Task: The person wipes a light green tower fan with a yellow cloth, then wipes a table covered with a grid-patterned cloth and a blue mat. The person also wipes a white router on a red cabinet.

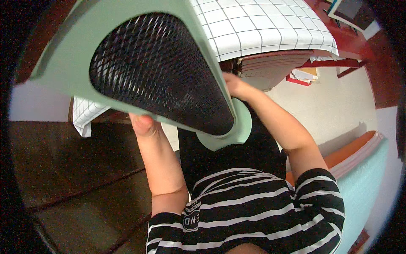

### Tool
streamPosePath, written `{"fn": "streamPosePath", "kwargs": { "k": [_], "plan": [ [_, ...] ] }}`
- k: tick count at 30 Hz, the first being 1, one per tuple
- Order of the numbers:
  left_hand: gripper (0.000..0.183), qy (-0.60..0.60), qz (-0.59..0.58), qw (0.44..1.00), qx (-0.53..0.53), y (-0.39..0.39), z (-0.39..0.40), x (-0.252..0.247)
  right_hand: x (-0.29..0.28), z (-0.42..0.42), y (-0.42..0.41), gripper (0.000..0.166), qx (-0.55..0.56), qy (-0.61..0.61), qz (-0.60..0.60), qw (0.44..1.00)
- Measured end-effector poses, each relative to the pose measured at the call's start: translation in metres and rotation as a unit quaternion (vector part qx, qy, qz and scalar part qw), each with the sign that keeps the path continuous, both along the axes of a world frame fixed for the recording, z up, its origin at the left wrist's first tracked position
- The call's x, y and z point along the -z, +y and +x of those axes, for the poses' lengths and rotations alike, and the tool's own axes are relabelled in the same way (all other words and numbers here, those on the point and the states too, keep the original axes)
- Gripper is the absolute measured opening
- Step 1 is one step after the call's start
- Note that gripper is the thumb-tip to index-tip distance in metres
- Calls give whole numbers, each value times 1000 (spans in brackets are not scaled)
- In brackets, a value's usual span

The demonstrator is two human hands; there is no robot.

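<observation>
A pale green frame point(63, 60) with a black mesh panel point(158, 73) fills the upper left of the head view, tilted and close to the camera. It narrows toward a rounded green end point(242, 122) in front of my waist. My left hand point(143, 123) grips the frame's lower-left edge, its thumb showing and its other fingers hidden behind. On the opposite edge, my right hand point(233, 84) holds the frame near its narrow end; those fingers are mostly hidden. The far part of the frame runs out of view at the top.
A table under a white checked cloth point(263, 25) stands beyond the frame. Papers in a red tray point(299, 77) lie on the pale floor point(342, 92). To my right is a light blue cover point(364, 177); a dark glossy surface point(79, 165) lies to my left.
</observation>
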State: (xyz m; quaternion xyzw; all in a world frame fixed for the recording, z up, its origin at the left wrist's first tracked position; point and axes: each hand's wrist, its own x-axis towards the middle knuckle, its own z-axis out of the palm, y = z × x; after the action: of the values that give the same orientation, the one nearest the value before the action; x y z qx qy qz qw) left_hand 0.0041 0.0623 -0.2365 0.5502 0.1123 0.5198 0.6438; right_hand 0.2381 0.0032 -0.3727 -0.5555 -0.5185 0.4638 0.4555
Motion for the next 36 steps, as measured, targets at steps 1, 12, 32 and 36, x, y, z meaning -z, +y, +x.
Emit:
{"fn": "streamPosePath", "kwargs": {
  "k": [1,12,32,36],
  "plan": [
    [115,-6,-1,1000,9,0,1,3,16,-6,15,52,-68,56,-86,992],
    [103,37,5,999,-38,15,0,-4,69,23,-7,38,-143,-152,-158,965],
    [99,66,55,995,-44,16,32,-18,32,-48,-183,28,-113,-131,38,984],
    [100,74,47,994,-62,21,21,-15,-12,-33,-168,36,182,320,-132,920]
  ]
}}
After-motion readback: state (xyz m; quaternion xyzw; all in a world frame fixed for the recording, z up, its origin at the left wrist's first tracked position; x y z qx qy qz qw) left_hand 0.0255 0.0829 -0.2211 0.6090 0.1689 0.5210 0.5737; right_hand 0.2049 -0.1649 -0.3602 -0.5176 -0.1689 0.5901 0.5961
